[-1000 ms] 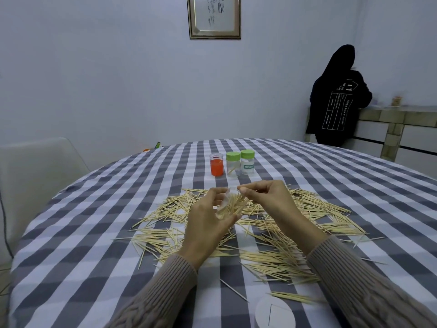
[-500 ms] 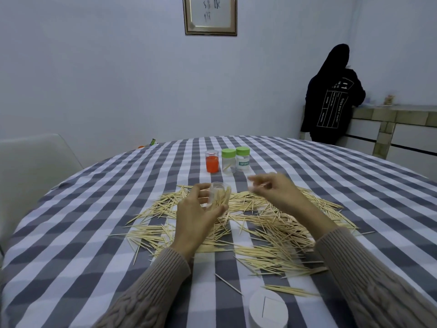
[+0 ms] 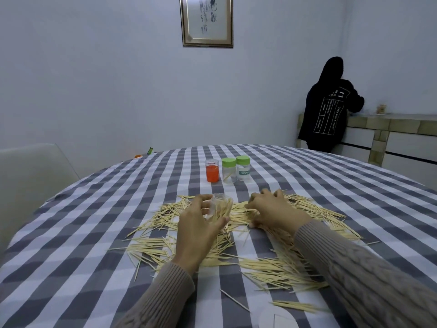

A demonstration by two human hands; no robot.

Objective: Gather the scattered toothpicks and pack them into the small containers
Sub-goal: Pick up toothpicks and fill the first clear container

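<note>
Several toothpicks (image 3: 272, 268) lie scattered across the checked tablecloth in front of me. My left hand (image 3: 198, 226) grips a small clear container (image 3: 218, 207) with toothpicks standing in it, held just above the pile. To its right, my right hand (image 3: 272, 210) rests palm down on the pile, its fingers curled among the toothpicks; whether it pinches any is hidden. Farther back stand an orange container (image 3: 212, 171) and two clear containers with green lids (image 3: 229, 170) (image 3: 243, 168).
A white round lid (image 3: 277, 318) lies at the near table edge. The round table (image 3: 94, 233) has a white chair (image 3: 30, 176) at its left. A person in black (image 3: 328, 107) stands at a counter at the back right.
My right hand has left the container's mouth and dropped to the right onto the toothpick pile. My left hand has lowered the container slightly. The camera view has tilted.
</note>
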